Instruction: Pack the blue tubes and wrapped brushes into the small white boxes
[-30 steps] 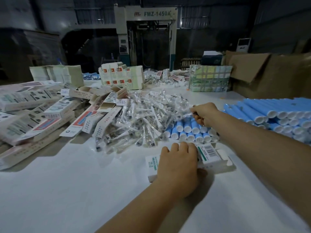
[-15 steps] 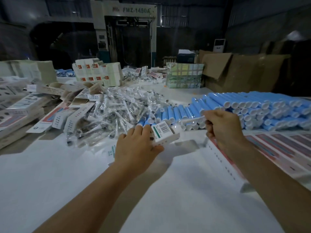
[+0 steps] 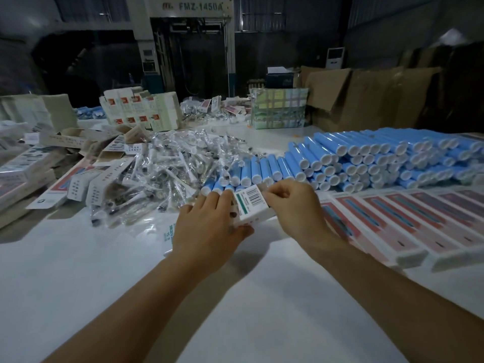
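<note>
Blue tubes (image 3: 366,158) lie in a big stack on the white table (image 3: 78,271), with their white round ends facing this way, and one row of them runs just behind the hands. Wrapped brushes (image 3: 170,174) sit in a shiny heap to the left of the tubes, touching the near row. One small white box (image 3: 252,205), with a barcode and a green stripe on its top, is held up between the two hands, in front of the tubes and just beside the brush heap. The left hand (image 3: 209,231) holds the box from the left side: its fingers curl over the top left edge and its thumb is tucked under the bottom edge. The right hand (image 3: 293,205) is at the box's right end, with its fingers curled in and pinching near the top right corner. You cannot tell if that hand also holds a brush or a tube, because the fingers hide it. More flat white boxes with red and blue pictures (image 3: 408,226) lie in a row on the right, near the right arm. Long white boxes (image 3: 23,171) lie in a messy pile on the far left. At the back stand small stacked boxes (image 3: 141,111), brown cardboard (image 3: 366,95) and a tall machine (image 3: 188,43).
</note>
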The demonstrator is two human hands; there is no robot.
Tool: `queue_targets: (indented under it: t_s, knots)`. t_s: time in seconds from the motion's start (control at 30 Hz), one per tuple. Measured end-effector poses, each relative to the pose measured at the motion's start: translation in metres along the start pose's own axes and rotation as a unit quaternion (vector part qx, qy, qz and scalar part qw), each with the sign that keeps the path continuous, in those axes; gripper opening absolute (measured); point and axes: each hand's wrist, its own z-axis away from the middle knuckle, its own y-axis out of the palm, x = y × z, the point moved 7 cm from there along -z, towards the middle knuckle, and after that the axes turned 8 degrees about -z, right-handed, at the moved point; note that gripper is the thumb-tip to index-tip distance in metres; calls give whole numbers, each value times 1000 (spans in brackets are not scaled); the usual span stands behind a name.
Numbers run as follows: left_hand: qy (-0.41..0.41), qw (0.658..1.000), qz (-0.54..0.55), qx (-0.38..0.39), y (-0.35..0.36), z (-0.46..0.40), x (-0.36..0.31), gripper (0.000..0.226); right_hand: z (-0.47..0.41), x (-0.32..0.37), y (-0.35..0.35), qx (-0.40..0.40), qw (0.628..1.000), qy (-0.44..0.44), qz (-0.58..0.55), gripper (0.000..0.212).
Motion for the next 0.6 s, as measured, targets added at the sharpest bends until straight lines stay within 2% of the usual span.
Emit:
queue_targets:
  t_s: [0.07, 0.13, 0.27, 0.43, 0.53, 0.6]
  knots:
    - [0, 1000, 0, 3, 0, -1, 1, 77, 2, 2, 1, 9, 1000, -6, 19, 27]
    - [-6, 1000, 1, 9, 0, -1, 3, 75, 3, 3, -6, -20, 1000, -17, -8, 33]
    - [-36, 999, 13, 9, -1, -3, 11, 67, 6, -3, -24, -96, 992, 1, -78, 20]
    - [-70, 997, 17, 8, -1, -4, 16, 64, 18, -4, -9, -40, 992, 14, -122, 31]
    - [-65, 998, 3, -2, -1, -3, 15, 67, 22, -2, 1, -20, 992, 15, -125, 21]
    - [-58, 998, -5, -5, 0, -2, 13, 71, 24, -3, 5, -6, 992, 22, -124, 22]
